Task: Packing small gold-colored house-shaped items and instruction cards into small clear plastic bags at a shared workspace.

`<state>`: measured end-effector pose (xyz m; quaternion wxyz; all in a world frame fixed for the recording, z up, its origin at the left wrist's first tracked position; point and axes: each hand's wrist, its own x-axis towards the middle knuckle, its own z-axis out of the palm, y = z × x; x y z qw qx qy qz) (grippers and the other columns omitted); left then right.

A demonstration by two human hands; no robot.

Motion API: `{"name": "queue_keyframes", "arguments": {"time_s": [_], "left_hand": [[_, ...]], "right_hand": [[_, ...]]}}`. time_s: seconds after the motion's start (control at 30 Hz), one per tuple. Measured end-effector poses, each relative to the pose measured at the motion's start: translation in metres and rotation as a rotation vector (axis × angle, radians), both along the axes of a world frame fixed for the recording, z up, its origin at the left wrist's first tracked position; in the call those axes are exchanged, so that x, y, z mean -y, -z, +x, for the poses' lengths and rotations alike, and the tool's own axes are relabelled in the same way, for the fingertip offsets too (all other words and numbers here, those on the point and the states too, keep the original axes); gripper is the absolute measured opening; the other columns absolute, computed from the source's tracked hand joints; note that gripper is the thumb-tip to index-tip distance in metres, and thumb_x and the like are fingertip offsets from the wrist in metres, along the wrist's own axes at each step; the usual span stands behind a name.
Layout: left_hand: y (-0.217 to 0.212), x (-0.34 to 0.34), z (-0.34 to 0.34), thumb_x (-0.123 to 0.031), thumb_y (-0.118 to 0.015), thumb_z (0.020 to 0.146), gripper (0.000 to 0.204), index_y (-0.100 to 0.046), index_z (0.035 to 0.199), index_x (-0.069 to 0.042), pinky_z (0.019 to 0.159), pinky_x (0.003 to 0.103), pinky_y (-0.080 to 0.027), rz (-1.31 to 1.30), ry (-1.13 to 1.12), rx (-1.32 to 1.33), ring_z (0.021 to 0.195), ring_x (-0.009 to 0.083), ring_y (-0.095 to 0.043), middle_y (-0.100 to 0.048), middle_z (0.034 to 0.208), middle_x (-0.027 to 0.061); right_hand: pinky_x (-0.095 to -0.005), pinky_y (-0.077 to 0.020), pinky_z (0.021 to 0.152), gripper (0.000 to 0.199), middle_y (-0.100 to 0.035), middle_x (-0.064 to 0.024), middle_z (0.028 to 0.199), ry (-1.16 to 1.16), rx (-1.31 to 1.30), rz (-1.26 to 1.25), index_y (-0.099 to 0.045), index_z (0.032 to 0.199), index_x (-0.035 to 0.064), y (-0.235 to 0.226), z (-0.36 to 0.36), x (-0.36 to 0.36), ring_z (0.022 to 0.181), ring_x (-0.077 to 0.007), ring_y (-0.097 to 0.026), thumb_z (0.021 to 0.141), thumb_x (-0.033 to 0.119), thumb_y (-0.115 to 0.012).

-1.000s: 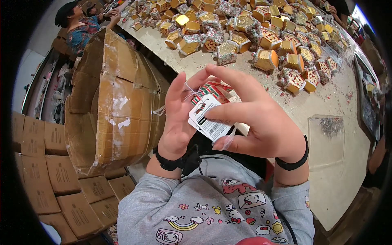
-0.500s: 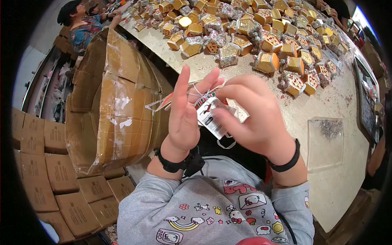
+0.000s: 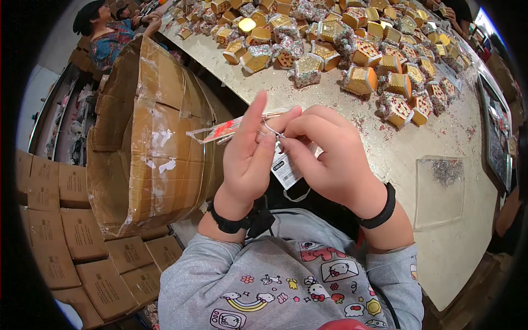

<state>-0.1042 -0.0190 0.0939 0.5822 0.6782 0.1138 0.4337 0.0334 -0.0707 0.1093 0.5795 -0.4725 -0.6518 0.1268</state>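
My left hand and my right hand meet in front of my chest, above the near edge of the table. Between them I hold a small flat packet in clear wrap with red print, which sticks out to the left, and a white label tag that hangs below my fingers. My right thumb and forefinger pinch a thin white string loop at the top of the packet. My left fingers stand upright behind it. Both wrists wear black bands.
A big open cardboard box stands at my left. Flat cartons are stacked on the floor below it. Several small glittery house ornaments cover the far table. A clear tray lies at the right. Another person works far left.
My hands have drawn closer together and turned. The label, which faced me flat, now hangs half hidden behind my fingers, and the packet points out to the left.
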Motion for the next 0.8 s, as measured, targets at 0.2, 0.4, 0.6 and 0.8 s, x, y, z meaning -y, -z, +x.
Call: {"name": "queue_keyframes", "arguments": {"time_s": [0.2, 0.4, 0.6, 0.8], "left_hand": [[0.003, -0.012, -0.011, -0.007, -0.034, 0.092, 0.043, -0.025, 0.134, 0.000, 0.085, 0.031, -0.044, 0.051, -0.158, -0.003, 0.093, 0.0218, -0.058, -0.060, 0.101, 0.0211], [-0.005, -0.020, -0.012, -0.010, -0.031, 0.092, 0.035, -0.036, 0.123, 0.003, 0.072, 0.028, -0.048, -0.159, -0.351, 0.193, 0.074, 0.0184, -0.060, -0.062, 0.081, 0.0156], [-0.008, -0.025, -0.030, -0.012, -0.038, 0.090, 0.029, -0.046, 0.115, -0.001, 0.059, 0.025, -0.044, -0.107, -0.227, -0.294, 0.060, 0.0116, -0.056, -0.059, 0.067, 0.0061], [-0.006, -0.028, -0.026, -0.011, -0.053, 0.080, 0.031, -0.052, 0.110, -0.005, 0.056, 0.036, -0.043, 0.401, -0.138, -0.995, 0.060, 0.0314, -0.052, -0.055, 0.069, 0.0155]], "right_hand": [[-0.0304, -0.0429, 0.054, 0.007, -0.052, -0.0101, 0.070, 0.015, -0.046, -0.065, -0.055, 0.076, 0.0006, -0.001, 0.009, 0.000, 0.063, -0.0229, -0.053, 0.071, -0.001, -0.059], [-0.0262, -0.0433, 0.060, 0.007, -0.052, -0.0064, 0.071, 0.089, -0.293, -0.073, -0.054, 0.079, 0.0005, -0.005, 0.029, 0.003, 0.065, -0.0159, -0.052, 0.073, 0.001, -0.058], [-0.0221, -0.0440, 0.068, 0.006, -0.056, -0.0022, 0.079, 0.140, -0.460, -0.150, -0.053, 0.085, -0.0014, -0.017, 0.053, 0.010, 0.073, -0.0086, -0.054, 0.081, 0.002, -0.054], [-0.0228, -0.0457, 0.066, 0.003, -0.057, -0.0036, 0.079, 0.111, -0.473, -0.159, -0.052, 0.084, -0.0005, -0.022, 0.072, 0.018, 0.077, -0.0104, -0.058, 0.081, 0.000, -0.053]]}}
